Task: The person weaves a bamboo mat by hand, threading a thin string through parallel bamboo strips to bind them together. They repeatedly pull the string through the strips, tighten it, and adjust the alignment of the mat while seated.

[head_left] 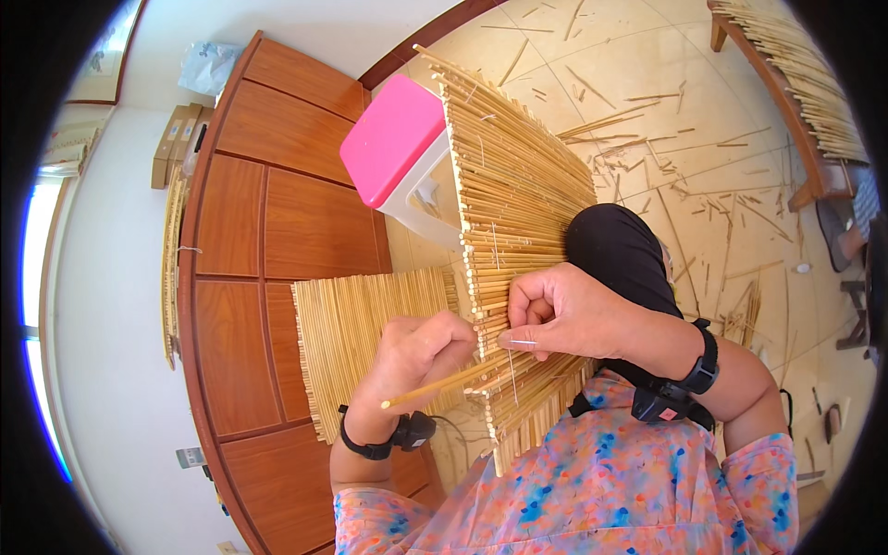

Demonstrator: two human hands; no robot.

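A: What is the person holding?

B: A mat of thin straw-coloured sticks (518, 213), bound side by side, rests across the lap and fans away toward the tiled floor (647, 111). Lying on the knee, its near edge sits right under both hands.

A: And the hands?

B: The left hand (416, 356) is closed around a single loose stick (444, 384), its far end pointing into the mat's edge, apparently lined up with the bound rows. The right hand (564, 314) is closed in a pinch on a fine pale thread (511, 365) at that same edge; it seems to keep the binding taut where the stick meets the mat.

A: What else is nearby?

B: A second stick mat (370, 324) leans against a wooden cabinet (268, 240). A white box with a pink lid (393, 139) stands beyond. Stray sticks litter the floor.
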